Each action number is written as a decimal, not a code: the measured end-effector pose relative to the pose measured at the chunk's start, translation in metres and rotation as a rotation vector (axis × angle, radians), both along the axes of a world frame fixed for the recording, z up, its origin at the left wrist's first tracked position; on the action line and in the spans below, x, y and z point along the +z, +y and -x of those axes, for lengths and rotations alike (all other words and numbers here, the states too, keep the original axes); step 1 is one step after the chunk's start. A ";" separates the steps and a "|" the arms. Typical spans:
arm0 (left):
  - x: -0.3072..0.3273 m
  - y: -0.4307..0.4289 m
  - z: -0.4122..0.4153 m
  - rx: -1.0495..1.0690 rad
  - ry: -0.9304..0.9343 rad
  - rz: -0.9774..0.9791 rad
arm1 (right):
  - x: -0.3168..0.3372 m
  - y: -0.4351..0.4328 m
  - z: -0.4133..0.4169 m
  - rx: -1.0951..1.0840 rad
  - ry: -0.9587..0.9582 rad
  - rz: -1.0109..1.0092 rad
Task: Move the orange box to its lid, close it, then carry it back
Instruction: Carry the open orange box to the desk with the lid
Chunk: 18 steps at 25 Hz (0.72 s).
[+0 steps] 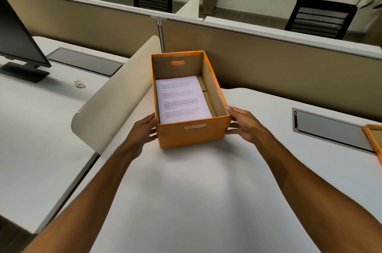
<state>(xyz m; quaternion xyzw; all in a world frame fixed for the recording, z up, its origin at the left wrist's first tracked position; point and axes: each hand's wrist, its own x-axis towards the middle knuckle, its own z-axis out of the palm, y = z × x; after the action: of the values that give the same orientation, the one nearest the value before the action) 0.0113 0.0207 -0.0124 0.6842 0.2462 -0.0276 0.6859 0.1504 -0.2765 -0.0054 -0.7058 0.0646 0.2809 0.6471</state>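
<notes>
My left hand and right hand clamp the open box; best lifted level toward the lid, papers undisturbed.

Matt orange cardboard box with raw brown inner walls; printed white paper; smooth matt white worktop.
</notes>
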 end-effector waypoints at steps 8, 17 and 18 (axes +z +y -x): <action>0.014 -0.043 0.024 -0.071 -0.056 0.024 | 0.012 -0.058 0.039 -0.029 -0.054 -0.043; 0.021 -0.136 0.059 -0.119 -0.106 0.075 | 0.015 -0.173 0.111 -0.151 -0.102 -0.092; 0.022 -0.147 0.064 -0.124 -0.112 0.068 | 0.015 -0.186 0.119 -0.165 -0.104 -0.088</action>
<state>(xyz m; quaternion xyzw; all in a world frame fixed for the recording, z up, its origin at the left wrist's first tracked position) -0.0528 -0.1264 0.0099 0.6748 0.1637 -0.0401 0.7185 0.0315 -0.4626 0.0095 -0.6826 0.0764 0.1923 0.7009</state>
